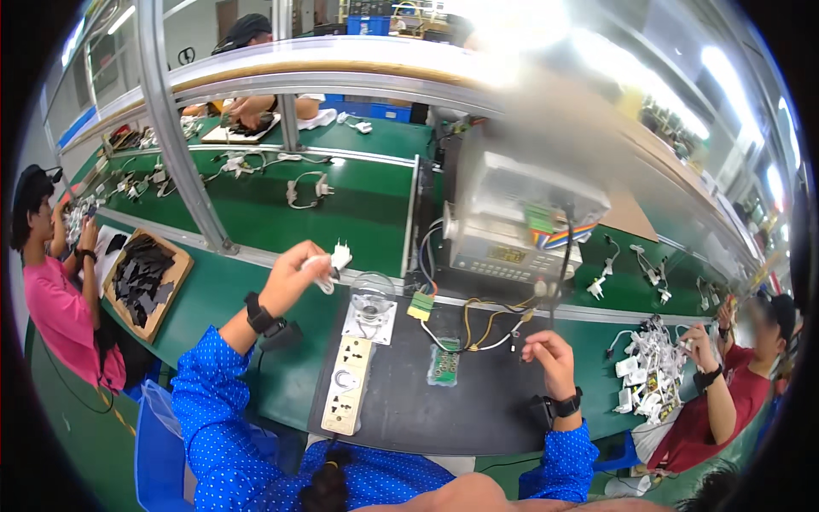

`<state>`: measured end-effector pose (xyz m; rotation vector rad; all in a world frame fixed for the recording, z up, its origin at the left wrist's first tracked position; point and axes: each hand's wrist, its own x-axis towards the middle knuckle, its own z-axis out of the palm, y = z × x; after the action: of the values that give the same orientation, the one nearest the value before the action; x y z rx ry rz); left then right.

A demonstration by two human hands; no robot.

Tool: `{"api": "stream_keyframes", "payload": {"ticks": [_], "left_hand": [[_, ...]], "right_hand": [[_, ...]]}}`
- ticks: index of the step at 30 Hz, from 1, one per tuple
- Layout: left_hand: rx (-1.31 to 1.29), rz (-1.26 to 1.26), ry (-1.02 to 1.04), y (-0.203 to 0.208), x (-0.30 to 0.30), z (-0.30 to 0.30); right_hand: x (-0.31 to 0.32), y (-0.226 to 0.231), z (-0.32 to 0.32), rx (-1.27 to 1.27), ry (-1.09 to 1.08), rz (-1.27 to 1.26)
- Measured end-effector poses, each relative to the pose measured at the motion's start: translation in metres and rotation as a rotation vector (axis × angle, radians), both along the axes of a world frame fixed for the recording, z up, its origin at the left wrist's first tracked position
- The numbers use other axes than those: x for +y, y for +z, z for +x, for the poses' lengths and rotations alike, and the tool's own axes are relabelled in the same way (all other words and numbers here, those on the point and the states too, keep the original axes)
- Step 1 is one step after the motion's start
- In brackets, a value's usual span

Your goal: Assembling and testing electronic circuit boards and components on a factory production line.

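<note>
Left of the black mat (409, 401), the left hand (293, 275), fingers closed, is pinching white cord (318, 269), ideally steadying the plug (341, 255); the right hand (554, 363) is hovering half-curled, hold unclear.

Electronics assembly workshop, long green worktops (367, 218), grey boxy bench instrument (482, 264), heaped white plug-ended cables (653, 375), small green circuit board (444, 365), pink-shirted worker (64, 316)

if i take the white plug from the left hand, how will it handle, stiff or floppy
The white plug is probably stiff and light, being small with a solid-looking body and straight pins. The cord bunched in the left hand looks thin and bent into loops, so it would likely flop.
</note>
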<state>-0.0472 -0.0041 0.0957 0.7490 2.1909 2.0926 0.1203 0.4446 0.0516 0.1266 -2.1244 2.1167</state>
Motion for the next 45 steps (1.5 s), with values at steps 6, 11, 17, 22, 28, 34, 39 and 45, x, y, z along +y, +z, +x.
{"api": "stream_keyframes", "payload": {"ticks": [6, 11, 17, 22, 28, 34, 39, 45], "left_hand": [[0.480, -0.263, -0.193, 0.014, 0.002, 0.061], [0.535, -0.420, -0.427, 0.005, 0.020, 0.087], [0.835, -0.614, -0.505, -0.001, 0.026, 0.107], [0.634, -0.609, -0.572, 0.001, -0.011, 0.068], [0.665, -0.938, -0.310, -0.038, -0.034, 0.053], [0.351, -0.896, -0.386, -0.035, -0.033, 0.041], [-0.406, -0.337, -0.700, -0.019, -0.053, 0.048], [-0.588, -0.032, -0.936, -0.026, -0.043, 0.051]], "right_hand": [[-0.092, 0.055, -0.003, 0.041, 0.366, 0.179], [-0.163, 0.046, -0.024, -0.049, 0.593, 0.117], [-0.201, -0.005, -0.014, -0.532, 0.785, -0.294], [-0.188, 0.007, -0.010, -0.194, 0.928, 0.043], [-0.165, 0.038, -0.002, 0.018, 0.722, 0.094], [-0.133, 0.042, 0.015, 0.187, 0.251, 0.080], [-0.076, 0.050, 0.035, 0.033, 0.255, -0.367], [-0.042, 0.052, 0.046, 0.053, 0.542, -0.722]]}}
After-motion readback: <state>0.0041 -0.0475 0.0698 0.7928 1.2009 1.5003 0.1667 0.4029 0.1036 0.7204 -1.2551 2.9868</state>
